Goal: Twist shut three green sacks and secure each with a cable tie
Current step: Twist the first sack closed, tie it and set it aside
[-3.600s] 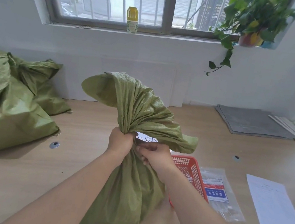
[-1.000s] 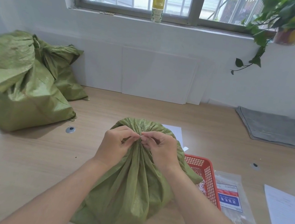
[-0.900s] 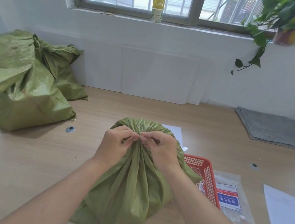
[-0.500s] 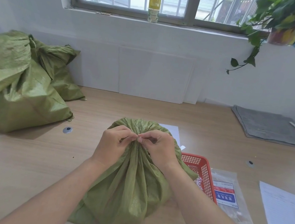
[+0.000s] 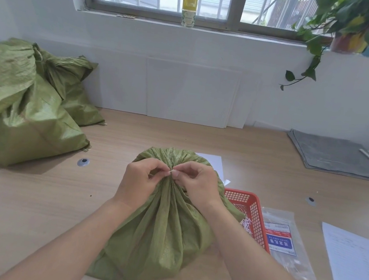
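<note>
Fingers [image 5: 158,168] of left hand [image 5: 138,181] and right hand [image 5: 197,187] pinch a cable tie [image 5: 171,172] on the green sack [image 5: 159,229] (at its neck).

Only arms and hands of the person are in shot. The left hand [image 5: 142,182] is bare, and so is the right hand [image 5: 200,187], knuckles and creases plain to see on both backs. The left forearm [image 5: 80,238] is bare from the wrist right to the bottom edge of the frame. The right forearm [image 5: 257,261] is the same, uncovered all the way to the edge. One fingernail [image 5: 175,174] shows on the right hand, trimmed short and seemingly unvarnished.
</note>
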A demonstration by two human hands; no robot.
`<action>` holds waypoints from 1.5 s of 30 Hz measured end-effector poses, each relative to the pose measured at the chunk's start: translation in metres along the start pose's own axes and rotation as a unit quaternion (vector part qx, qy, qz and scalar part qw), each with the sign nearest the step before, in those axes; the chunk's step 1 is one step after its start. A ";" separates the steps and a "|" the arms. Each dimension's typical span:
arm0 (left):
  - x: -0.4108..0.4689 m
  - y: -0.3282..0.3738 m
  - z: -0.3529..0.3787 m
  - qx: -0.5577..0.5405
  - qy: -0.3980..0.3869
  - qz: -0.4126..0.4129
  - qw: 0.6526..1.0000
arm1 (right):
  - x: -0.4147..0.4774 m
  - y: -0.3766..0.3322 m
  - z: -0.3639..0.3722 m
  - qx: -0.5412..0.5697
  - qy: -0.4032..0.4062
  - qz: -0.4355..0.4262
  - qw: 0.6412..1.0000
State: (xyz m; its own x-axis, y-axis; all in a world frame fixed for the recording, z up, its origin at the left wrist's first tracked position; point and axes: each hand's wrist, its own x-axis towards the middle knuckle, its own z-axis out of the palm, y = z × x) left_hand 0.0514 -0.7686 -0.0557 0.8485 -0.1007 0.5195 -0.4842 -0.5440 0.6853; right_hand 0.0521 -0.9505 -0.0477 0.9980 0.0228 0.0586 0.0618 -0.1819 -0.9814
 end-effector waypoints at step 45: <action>-0.021 -0.026 0.033 -0.095 0.026 -0.042 0.994 | -0.009 -0.022 0.017 -0.021 -0.075 0.113 0.991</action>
State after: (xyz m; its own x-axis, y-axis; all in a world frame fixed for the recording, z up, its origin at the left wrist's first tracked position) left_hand 0.0531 -0.7799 -0.1018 0.8775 -0.0159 0.4793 -0.4486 -0.3806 0.8086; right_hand 0.0413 -0.9300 -0.0295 0.9737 0.1218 -0.1926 -0.1593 -0.2403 -0.9575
